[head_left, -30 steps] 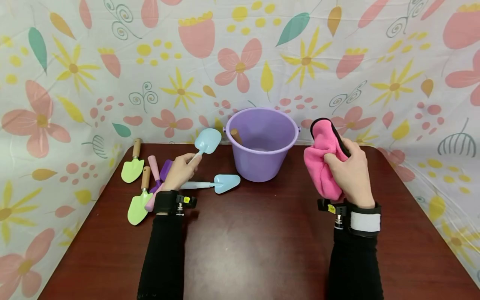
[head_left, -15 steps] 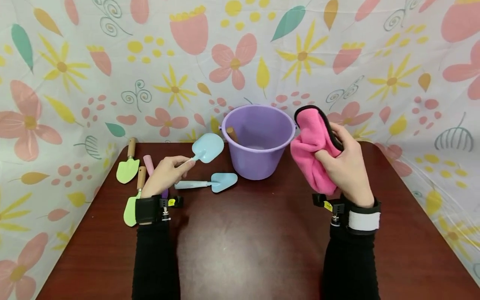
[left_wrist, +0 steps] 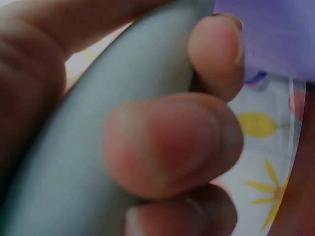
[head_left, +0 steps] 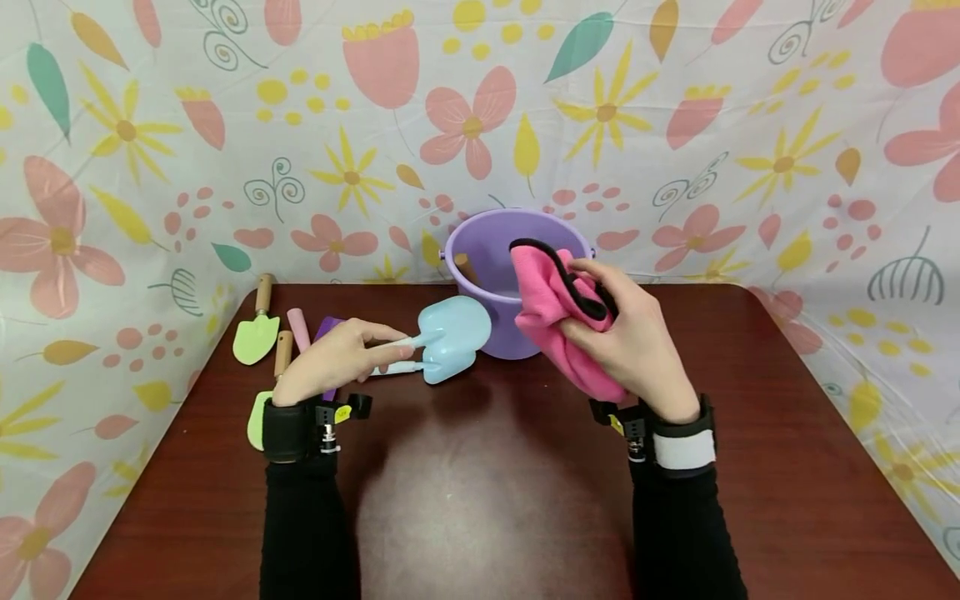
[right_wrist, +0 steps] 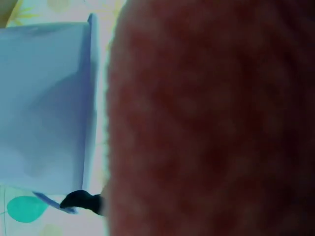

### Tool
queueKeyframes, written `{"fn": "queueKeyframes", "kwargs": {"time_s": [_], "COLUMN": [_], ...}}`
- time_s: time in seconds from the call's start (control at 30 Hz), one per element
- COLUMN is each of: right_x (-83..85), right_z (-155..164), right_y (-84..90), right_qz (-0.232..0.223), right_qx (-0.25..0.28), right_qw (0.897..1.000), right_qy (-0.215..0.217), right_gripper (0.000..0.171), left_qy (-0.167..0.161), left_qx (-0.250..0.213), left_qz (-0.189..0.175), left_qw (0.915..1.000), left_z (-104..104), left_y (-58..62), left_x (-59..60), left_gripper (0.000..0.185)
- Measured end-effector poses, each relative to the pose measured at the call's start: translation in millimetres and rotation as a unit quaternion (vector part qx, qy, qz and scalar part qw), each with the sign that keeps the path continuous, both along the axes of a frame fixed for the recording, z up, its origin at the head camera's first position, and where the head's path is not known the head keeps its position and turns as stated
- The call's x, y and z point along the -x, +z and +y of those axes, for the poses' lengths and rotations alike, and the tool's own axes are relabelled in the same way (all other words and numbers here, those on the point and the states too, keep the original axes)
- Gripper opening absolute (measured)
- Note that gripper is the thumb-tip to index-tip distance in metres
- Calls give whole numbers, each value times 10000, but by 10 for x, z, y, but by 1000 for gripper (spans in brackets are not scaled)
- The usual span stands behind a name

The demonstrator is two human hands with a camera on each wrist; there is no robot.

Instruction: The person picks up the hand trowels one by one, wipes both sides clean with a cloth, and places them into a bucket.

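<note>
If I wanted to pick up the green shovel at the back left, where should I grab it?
Grab the green shovel by its wooden handle, I'd say. The handle points toward the back wall and nothing lies against it, while the flat green blade rests on the table. Come from above with your fingers pinching across the handle; its round, narrow shape should fit a small hand well.

Both forearms in black sleeves, coming up from 6 o'clock, band on each wrist. Left hand (head_left: 330,360) low, back of hand up, fingers pointing toward 3 o'clock, thumb and fingers (left_wrist: 172,147) pinched round pale blue handle (left_wrist: 98,137). Right hand (head_left: 637,342) raised a bit, angled toward 11 o'clock, fingers curled, gripping bunched pink cloth (head_left: 555,321). Hands near each other, not touching.
</note>
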State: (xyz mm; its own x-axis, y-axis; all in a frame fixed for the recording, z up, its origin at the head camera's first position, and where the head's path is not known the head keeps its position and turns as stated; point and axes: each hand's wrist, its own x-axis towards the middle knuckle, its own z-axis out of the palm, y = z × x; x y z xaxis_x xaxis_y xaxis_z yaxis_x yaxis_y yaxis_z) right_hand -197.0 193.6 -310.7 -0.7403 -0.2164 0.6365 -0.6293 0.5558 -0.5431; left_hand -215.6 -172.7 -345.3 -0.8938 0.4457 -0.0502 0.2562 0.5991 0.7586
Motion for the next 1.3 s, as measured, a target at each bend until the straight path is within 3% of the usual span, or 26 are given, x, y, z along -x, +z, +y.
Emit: {"fn": "queueKeyframes", "kwargs": {"time_s": [0.23,0.43,0.67,0.87,1.3], "right_x": [-4,20,51,57,85], "right_z": [-144,-231,-361,-440,-418], "right_y": [-84,-113,-149,-185,-207], "right_qz": [153,212,215,105,5], "right_qx": [-256,-495,-756,-932,-974], "right_qw": [9996,9983,9960,9955,9940], "right_qy": [33,215,427,125,-504], "right_gripper": [56,51,42,44,40], "left_qy": [-466,-680,-366,-241,-149], "left_qx": [-81,-139,1,-36,-81], "left_qz": [259,859,1436,1858,1794], "left_qw": [9985,9939,9890,9823,9836], "left_z": [305,556,759,891,911], "left_y": [-24,-49,-28,-21,-17], "left_x": [-26,-18,-22,-34,-48], "left_gripper": [25,22,23,18,23]}}
